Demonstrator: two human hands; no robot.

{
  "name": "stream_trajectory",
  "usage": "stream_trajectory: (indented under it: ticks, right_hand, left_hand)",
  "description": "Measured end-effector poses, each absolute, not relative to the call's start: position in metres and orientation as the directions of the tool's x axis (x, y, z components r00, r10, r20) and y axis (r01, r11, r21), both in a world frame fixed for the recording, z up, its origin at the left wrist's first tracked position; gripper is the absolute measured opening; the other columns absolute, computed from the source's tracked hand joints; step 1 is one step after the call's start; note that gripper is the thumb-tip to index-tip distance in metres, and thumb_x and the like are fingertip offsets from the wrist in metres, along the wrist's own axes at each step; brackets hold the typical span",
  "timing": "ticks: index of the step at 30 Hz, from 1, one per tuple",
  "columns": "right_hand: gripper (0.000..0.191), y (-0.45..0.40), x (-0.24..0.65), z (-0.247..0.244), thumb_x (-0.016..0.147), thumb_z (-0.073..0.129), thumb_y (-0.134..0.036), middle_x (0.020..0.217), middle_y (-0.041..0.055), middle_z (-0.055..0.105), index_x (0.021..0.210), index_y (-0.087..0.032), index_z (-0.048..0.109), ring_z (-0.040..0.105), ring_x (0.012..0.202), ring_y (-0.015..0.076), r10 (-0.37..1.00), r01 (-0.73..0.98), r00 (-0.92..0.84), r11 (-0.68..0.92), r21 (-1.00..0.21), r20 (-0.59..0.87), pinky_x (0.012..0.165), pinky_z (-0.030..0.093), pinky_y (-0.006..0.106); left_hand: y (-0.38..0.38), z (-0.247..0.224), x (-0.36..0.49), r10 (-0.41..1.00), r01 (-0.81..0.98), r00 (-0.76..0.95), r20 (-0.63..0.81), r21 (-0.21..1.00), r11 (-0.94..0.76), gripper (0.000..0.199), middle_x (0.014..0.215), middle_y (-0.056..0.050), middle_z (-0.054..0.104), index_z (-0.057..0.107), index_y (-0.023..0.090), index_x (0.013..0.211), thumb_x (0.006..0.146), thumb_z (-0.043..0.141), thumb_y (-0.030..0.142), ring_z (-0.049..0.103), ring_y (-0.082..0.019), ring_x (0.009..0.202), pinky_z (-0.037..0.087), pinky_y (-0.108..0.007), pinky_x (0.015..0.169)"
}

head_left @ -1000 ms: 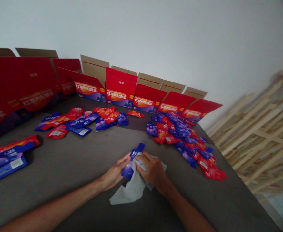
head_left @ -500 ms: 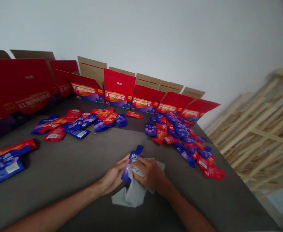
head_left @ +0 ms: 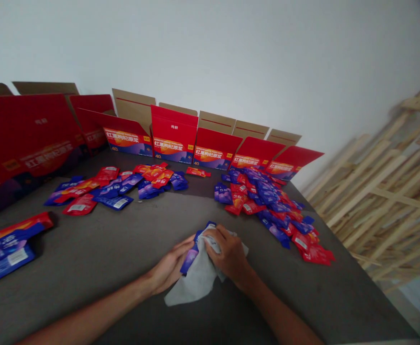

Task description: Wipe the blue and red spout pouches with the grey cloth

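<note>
A blue and purple sachet [head_left: 190,258] is tilted over the table, its left edge gripped by my left hand [head_left: 172,264]. My right hand [head_left: 227,251] is closed on a pale grey cloth [head_left: 195,282] and presses it against the sachet's face. The cloth covers the sachet's right side and upper part, and a loose corner hangs down below. Just the blue top end of the sachet shows past the cloth. My left fingertips are partly hidden behind the sachet.
A heap of red and blue sachets [head_left: 267,201] lies to the right, and a looser group [head_left: 112,189] to the left. Larger flat packs [head_left: 12,244] rest at the far left. Open red cartons [head_left: 174,136] line the wall. Wooden slats [head_left: 385,191] stand beyond the table's right edge.
My right hand has moved the cloth slightly up and across the sachet, so more of its printed face is covered. The sachet's tilt has changed a little.
</note>
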State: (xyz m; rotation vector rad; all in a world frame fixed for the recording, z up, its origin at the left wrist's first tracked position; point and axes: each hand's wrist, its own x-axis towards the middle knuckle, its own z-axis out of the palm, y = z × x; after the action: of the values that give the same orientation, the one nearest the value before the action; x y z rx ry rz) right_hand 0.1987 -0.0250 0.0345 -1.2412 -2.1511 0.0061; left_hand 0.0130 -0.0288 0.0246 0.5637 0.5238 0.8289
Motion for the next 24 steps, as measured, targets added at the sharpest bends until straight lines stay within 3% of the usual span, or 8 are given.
stream_trajectory:
  ticks: [3,7,12,18,21,24]
  right_hand:
    - [0.018,-0.0254,0.1974,0.0333,0.089,0.061,-0.021,0.096,0.0034,0.064,0.107,-0.024,0.062,0.065,0.08,0.0158,0.758,0.742,-0.424,0.605,-0.29,0.495,0.07,0.049,0.024]
    - [0.022,-0.0282,0.1944,0.0323,0.088,0.064,-0.027,0.101,0.0034,0.065,0.109,-0.024,0.062,0.065,0.082,0.0164,0.684,0.665,-0.592,0.714,-0.221,0.426,0.068,0.048,0.024]
    - [0.025,-0.0315,0.1909,0.0312,0.086,0.067,-0.031,0.099,0.0016,0.066,0.109,-0.025,0.061,0.065,0.082,0.0164,0.639,0.62,-0.696,0.765,-0.175,0.327,0.066,0.047,0.024]
    - [0.02,-0.0289,0.1921,0.0311,0.088,0.063,-0.024,0.099,0.0031,0.066,0.108,-0.024,0.062,0.065,0.081,0.0171,0.732,0.732,-0.48,0.637,-0.239,0.483,0.069,0.048,0.025]
    - [0.016,-0.0272,0.1959,0.0351,0.09,0.06,-0.021,0.094,0.0033,0.065,0.105,-0.024,0.063,0.065,0.077,0.0164,0.77,0.776,-0.342,0.555,-0.301,0.538,0.069,0.048,0.024]
    - [0.015,-0.0265,0.1981,0.0373,0.091,0.058,-0.021,0.094,0.0037,0.064,0.105,-0.024,0.063,0.065,0.078,0.0164,0.773,0.775,-0.311,0.543,-0.324,0.552,0.069,0.048,0.024]
  left_hand:
    - [-0.0271,0.0216,0.0128,0.802,-0.558,0.57,-0.178,0.633,0.537,0.037,0.109,-0.007,0.073,0.063,0.019,0.126,0.089,0.06,0.019,0.067,-0.02,0.099,0.044,-0.029,0.094]
    - [-0.0257,0.0227,0.0135,0.81,-0.59,0.56,-0.173,0.603,0.537,0.037,0.1,-0.006,0.073,0.062,0.018,0.127,0.09,0.059,0.019,0.066,-0.015,0.083,0.046,-0.025,0.08]
    - [-0.0258,0.0258,0.0138,0.822,-0.58,0.521,-0.229,0.612,0.538,0.043,0.11,-0.008,0.071,0.058,0.019,0.131,0.089,0.061,0.023,0.066,-0.016,0.082,0.047,-0.025,0.074]
    - [-0.0275,0.0268,0.0143,0.809,-0.561,0.549,-0.212,0.624,0.544,0.041,0.116,-0.008,0.071,0.061,0.019,0.129,0.087,0.062,0.022,0.066,-0.021,0.103,0.046,-0.029,0.092]
    - [-0.0299,0.0275,0.0142,0.796,-0.533,0.563,-0.222,0.639,0.555,0.039,0.115,-0.007,0.071,0.063,0.021,0.127,0.087,0.062,0.022,0.065,-0.022,0.108,0.043,-0.031,0.099]
    - [-0.0313,0.0263,0.0142,0.784,-0.528,0.581,-0.217,0.632,0.566,0.038,0.113,-0.006,0.072,0.063,0.021,0.126,0.088,0.061,0.022,0.064,-0.022,0.109,0.042,-0.031,0.1]
